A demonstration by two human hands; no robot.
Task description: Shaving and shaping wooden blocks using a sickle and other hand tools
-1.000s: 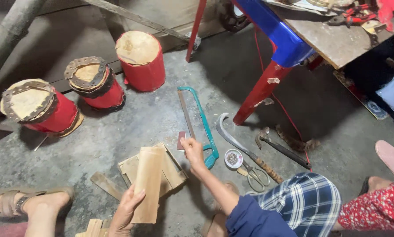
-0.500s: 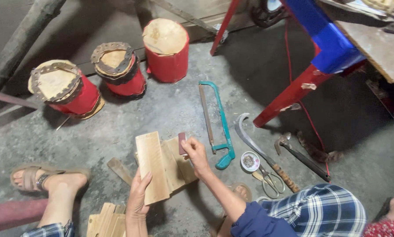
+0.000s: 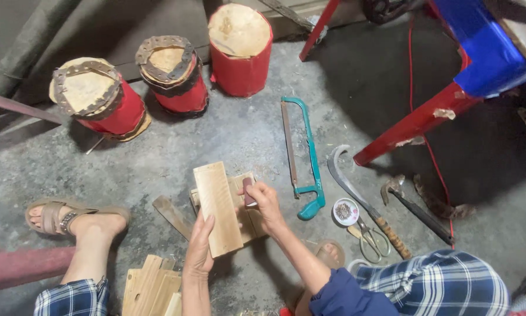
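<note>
**Pale wood plank held over a grey concrete floor**

Rough grey concrete floor [image 3: 245, 129] fills the view, stained and gritty, with the red legs of a blue-topped tabletop [image 3: 479, 52] rising at the upper right.

The person's left hand [image 3: 199, 248] grips the near end of a pale wooden plank [image 3: 217, 208], fingers wrapped around its lower edge. The plank's long axis runs away from the person, tilted slightly to the left, its far end pointing toward the red drums. The right hand [image 3: 266, 202] is closed around a small dark block [image 3: 248, 192] just beside the plank's right edge. Under both lie more flat wood pieces [image 3: 245, 219], and a stack of slats [image 3: 151, 287] sits near the left knee.

To the right on the floor lie a teal hacksaw [image 3: 304, 158], a curved sickle [image 3: 356, 193], a small round tin [image 3: 345, 211], scissors [image 3: 371, 240] and a hammer [image 3: 421, 210]. Three red drums [image 3: 239, 50] stand beyond. A sandalled foot [image 3: 75, 219] rests at the left.
</note>
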